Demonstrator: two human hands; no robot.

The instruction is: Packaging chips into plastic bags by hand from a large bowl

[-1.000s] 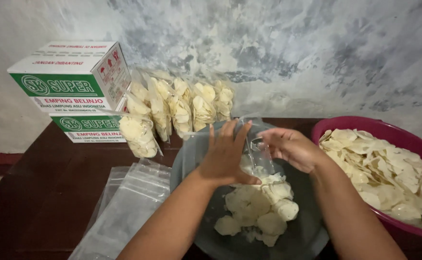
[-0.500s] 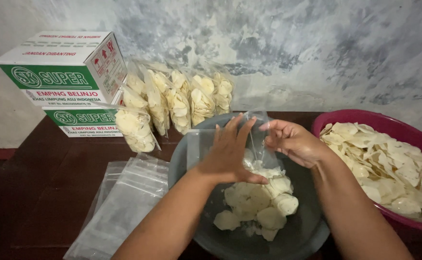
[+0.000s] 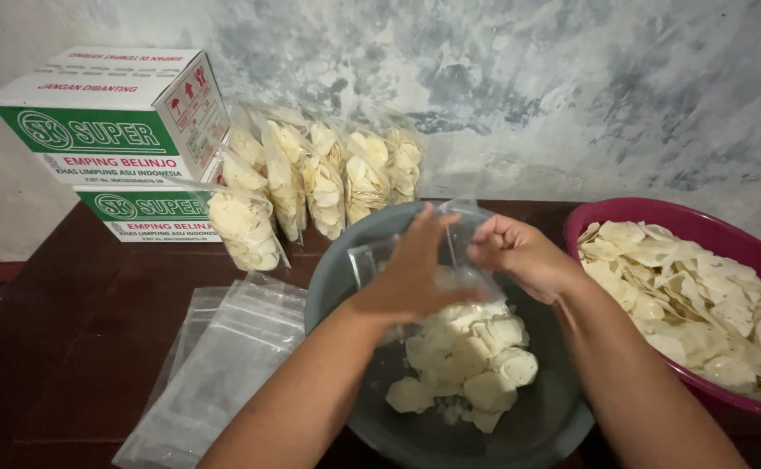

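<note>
Desk (image 3: 76, 347): dark brown wood, set against a mottled grey wall, carrying everything below.
Pink basin (image 3: 611, 217): at the right edge, heaped with pale flat chips.
Grey basin (image 3: 333, 278): in the middle under both hands, with a smaller pile of chips (image 3: 467, 365) lying in its bottom.
Boxes (image 3: 111, 130): two green-and-white cartons stacked at the back left.
Filled bags (image 3: 311, 187): a row of clear bags of chips leaning against the boxes and the wall.
Empty bags (image 3: 224, 365): a flat stack of clear bags on the desk just left of the grey basin.
Clear bag (image 3: 463, 260): held upright over the grey basin between the two hands, its bottom touching the chip pile.
Left hand (image 3: 415, 274): fingers curled around the bag's near side, grasping the plastic.
Right hand (image 3: 519, 252): fingers clenched on the bag's far edge at the mouth.
Risk, spill: the thin bag could slip or fold shut, and chips would likely drop back into the basin or onto the desk.
Risk, breakage: the chips look brittle, so a hard squeeze would probably crack them.
</note>
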